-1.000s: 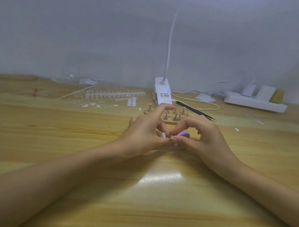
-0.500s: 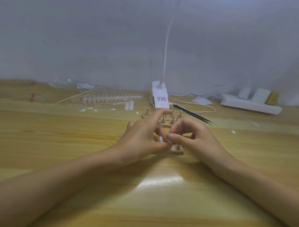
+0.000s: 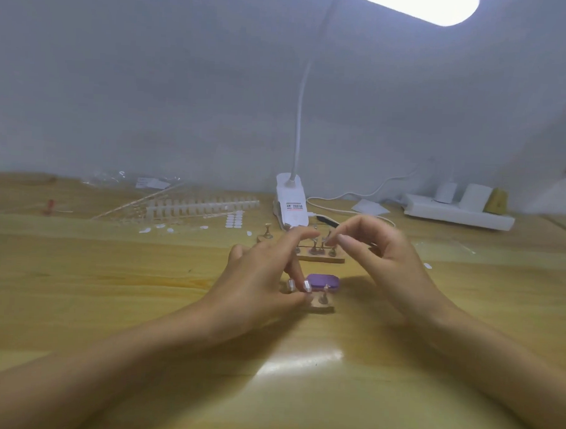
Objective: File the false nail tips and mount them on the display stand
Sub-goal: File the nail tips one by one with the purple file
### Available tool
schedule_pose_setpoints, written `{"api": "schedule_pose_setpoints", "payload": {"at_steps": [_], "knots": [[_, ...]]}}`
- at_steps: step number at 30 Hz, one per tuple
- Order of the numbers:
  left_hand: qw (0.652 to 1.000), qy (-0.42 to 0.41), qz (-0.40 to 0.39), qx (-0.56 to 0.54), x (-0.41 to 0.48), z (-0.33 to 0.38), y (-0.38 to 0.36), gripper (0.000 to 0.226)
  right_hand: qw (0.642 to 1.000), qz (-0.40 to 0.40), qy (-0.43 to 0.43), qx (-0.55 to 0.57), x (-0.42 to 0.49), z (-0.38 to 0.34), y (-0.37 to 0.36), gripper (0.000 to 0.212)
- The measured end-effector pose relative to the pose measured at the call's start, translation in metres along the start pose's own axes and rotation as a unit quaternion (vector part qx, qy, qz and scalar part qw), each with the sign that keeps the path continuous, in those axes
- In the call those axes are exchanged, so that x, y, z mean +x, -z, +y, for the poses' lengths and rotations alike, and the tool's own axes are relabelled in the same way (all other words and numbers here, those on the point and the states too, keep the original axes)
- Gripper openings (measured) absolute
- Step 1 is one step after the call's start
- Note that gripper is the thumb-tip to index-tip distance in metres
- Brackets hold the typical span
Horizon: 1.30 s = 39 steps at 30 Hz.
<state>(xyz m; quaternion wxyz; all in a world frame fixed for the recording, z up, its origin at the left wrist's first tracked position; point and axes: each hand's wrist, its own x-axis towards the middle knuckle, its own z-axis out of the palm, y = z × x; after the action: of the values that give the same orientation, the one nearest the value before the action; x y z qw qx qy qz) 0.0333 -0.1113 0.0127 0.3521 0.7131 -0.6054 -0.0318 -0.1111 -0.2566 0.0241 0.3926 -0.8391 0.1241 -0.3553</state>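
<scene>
A small wooden display stand [image 3: 322,307] lies at the table's centre, with two clear nail tips [image 3: 307,285] mounted on its pegs and one bare peg at its right end. Just behind it sits a purple file block [image 3: 323,282]. My left hand [image 3: 259,279] hovers over the stand's left end with relaxed fingers, its thumb close to the base. My right hand [image 3: 381,262] is raised to the right, blurred, its fingers loosely bent with nothing seen in them. A second stand [image 3: 322,255] with bare pegs sits farther back, between my fingertips.
A white clip lamp base [image 3: 291,202] stands behind the stands, with black tweezers [image 3: 327,220] beside it. Strips of nail tips [image 3: 204,205], an adhesive dot sheet [image 3: 234,219] and loose tips lie at the back left. A white power strip [image 3: 458,213] sits at the back right.
My hands have come apart. The right hand has lifted up and to the right off the near stand, uncovering the purple file block. The view has tilted upward.
</scene>
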Motion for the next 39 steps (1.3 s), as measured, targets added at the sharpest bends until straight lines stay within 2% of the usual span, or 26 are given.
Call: {"api": "schedule_pose_setpoints", "payload": {"at_steps": [3,6,9,11,12,14,17,20,23,27,31,35,39], "knots": [[0.999,-0.011,-0.025,0.018,0.002,-0.003,0.003,0.081,0.983,-0.014,0.035,-0.182,0.004,0.015,0.016,0.014],[0.999,-0.003,-0.044,-0.027,0.007,-0.005,0.009,0.078,0.974,-0.053,0.016,-0.219,0.003,0.027,0.022,0.012],[0.990,0.021,-0.010,-0.137,0.012,-0.014,0.014,0.042,0.977,-0.077,0.015,-0.197,0.004,0.028,0.021,0.010],[0.993,0.008,-0.006,-0.114,0.015,-0.023,0.017,0.020,0.974,-0.112,0.029,-0.195,0.002,0.024,0.016,0.027],[0.995,-0.003,-0.025,-0.095,0.017,-0.027,0.018,0.017,0.971,-0.130,0.038,-0.198,0.001,0.022,0.013,0.033],[0.989,-0.024,-0.090,-0.114,0.021,-0.034,0.022,0.018,0.969,-0.144,0.051,-0.196,-0.001,0.020,0.010,0.034],[0.971,-0.040,-0.155,-0.176,0.027,-0.039,0.029,0.032,0.974,-0.114,0.057,-0.186,0.002,0.021,0.014,0.019],[0.971,-0.039,-0.132,-0.197,0.028,-0.048,0.030,0.039,0.981,-0.071,0.053,-0.175,0.004,0.024,0.023,0.009],[0.980,-0.048,-0.122,-0.152,0.026,-0.058,0.027,0.030,0.982,-0.049,0.005,-0.181,0.008,0.027,0.035,0.010],[0.986,-0.084,-0.104,-0.097,0.026,-0.067,0.025,0.030,0.941,-0.163,-0.050,-0.293,0.013,0.027,0.048,0.011],[0.985,-0.128,-0.082,-0.079,0.024,-0.066,0.024,0.026,0.955,-0.131,0.018,-0.264,0.009,0.023,0.038,0.021],[0.986,-0.118,-0.081,-0.087,0.024,-0.065,0.024,0.027,0.936,-0.125,0.081,-0.317,0.004,0.026,0.016,0.016],[0.985,-0.089,-0.100,-0.112,0.026,-0.063,0.023,0.028,0.947,-0.099,0.057,-0.302,0.004,0.028,0.009,0.010]]}}
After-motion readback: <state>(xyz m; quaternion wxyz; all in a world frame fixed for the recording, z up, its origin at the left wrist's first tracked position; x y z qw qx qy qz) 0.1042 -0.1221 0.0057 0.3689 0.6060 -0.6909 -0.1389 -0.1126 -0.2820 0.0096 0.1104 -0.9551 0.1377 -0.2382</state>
